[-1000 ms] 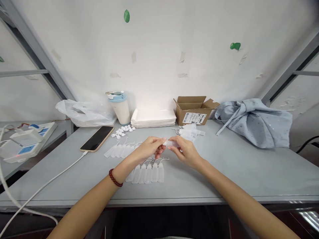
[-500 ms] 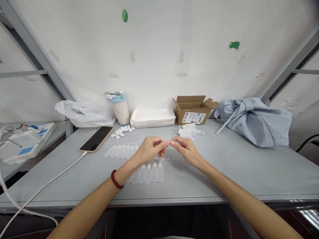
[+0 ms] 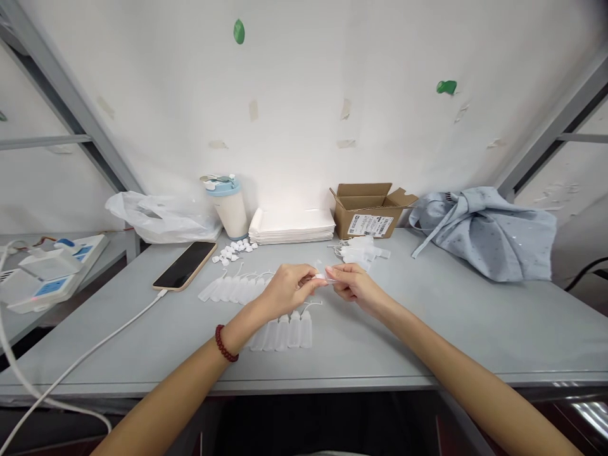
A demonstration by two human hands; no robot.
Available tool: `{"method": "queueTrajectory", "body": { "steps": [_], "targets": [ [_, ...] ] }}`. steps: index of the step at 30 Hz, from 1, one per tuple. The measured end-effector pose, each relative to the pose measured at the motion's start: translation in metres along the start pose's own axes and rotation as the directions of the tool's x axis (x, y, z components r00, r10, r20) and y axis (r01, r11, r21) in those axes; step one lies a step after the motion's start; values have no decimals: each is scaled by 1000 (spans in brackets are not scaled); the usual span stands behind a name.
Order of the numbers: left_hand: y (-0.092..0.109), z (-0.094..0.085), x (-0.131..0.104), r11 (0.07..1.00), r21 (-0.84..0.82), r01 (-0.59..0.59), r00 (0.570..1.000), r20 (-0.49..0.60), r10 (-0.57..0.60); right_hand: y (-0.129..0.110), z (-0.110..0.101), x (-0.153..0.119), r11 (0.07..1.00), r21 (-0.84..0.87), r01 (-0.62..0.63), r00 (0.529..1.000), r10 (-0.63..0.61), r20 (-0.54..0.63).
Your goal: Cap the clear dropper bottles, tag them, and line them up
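Observation:
In front of me, my left hand (image 3: 291, 288) and my right hand (image 3: 357, 285) meet above the table, fingertips nearly touching. Both pinch a small white-and-clear plastic piece (image 3: 320, 276); the fingers cover most of it, so its exact kind is unclear. Beneath and beside my left hand lie two rows of small translucent squeeze bottles (image 3: 294, 330) with thin strap-like ends, partly hidden by that hand and wrist. Beyond my right hand rests a loose pile of similar translucent bottles (image 3: 360, 251). Small white caps (image 3: 234, 251) are scattered beyond the upper row.
Along the wall stand a plastic bag (image 3: 159, 215), a tumbler with a blue lid (image 3: 230, 209), a stack of white paper (image 3: 292, 226), an open cardboard box (image 3: 370, 218) and a blue cloth bag (image 3: 494, 234). At left lies a phone (image 3: 185, 266) with its charging cable (image 3: 114, 339).
My left hand has shifted slightly and its thumb has lowered. My right hand's fingers have turned, and more of the white-and-clear piece shows between the fingertips.

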State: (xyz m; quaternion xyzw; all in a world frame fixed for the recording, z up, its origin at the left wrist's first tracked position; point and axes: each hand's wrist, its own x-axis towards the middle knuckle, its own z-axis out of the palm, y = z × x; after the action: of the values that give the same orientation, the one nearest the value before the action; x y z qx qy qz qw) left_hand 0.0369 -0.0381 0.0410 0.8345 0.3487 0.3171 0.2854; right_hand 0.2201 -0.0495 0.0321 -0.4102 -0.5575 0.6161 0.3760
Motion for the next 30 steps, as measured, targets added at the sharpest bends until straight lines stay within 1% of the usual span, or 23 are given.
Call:
{"method": "queueTrajectory", "body": {
  "steps": [3,5,8,10,11,13,15,17,19,20,22,24,27,30],
  "targets": [
    [-5,2,0,996,67,-61,998,-25,62,-1,-2,-1,999,20,-46,999,46,20],
    [-8,3,0,993,94,-77,996,-28,80,-2,-2,-1,997,16,-69,997,69,26],
    [-10,3,2,991,118,-59,998,-18,61,-2,0,0,998,-4,-70,998,70,4],
    [-11,1,4,991,130,-30,999,-26,34,-2,0,1,999,-5,-43,999,43,-30],
    [-12,0,5,991,132,-10,999,-41,16,-2,0,2,1000,-10,-21,998,21,-63],
    [-17,-7,8,988,146,41,996,-90,-28,-2,-3,4,998,-60,34,984,-44,-175],
    [-28,-20,11,973,207,102,986,-148,-72,-4,-9,5,982,-166,94,943,-141,-301],
    [-41,-37,12,920,352,174,973,-204,-106,-6,-17,6,951,-284,125,892,-233,-388],
    [-56,-58,11,819,511,261,962,-211,-175,-7,-26,7,902,-409,137,837,-326,-438],
    [-63,-68,10,751,580,315,949,-218,-229,-6,-31,8,867,-479,137,807,-378,-453],
    [-75,-86,6,618,671,410,909,-251,-332,-4,-40,10,773,-622,124,748,-485,-453],
    [-83,-99,2,531,696,483,864,-281,-418,2,-49,15,673,-735,87,711,-558,-427],
    [-89,-108,-2,457,697,553,805,-305,-509,12,-61,22,531,-847,18,679,-628,-380],
    [-93,-107,-4,431,701,568,786,-307,-536,22,-71,29,414,-910,1,656,-687,-312]
  ]
}}
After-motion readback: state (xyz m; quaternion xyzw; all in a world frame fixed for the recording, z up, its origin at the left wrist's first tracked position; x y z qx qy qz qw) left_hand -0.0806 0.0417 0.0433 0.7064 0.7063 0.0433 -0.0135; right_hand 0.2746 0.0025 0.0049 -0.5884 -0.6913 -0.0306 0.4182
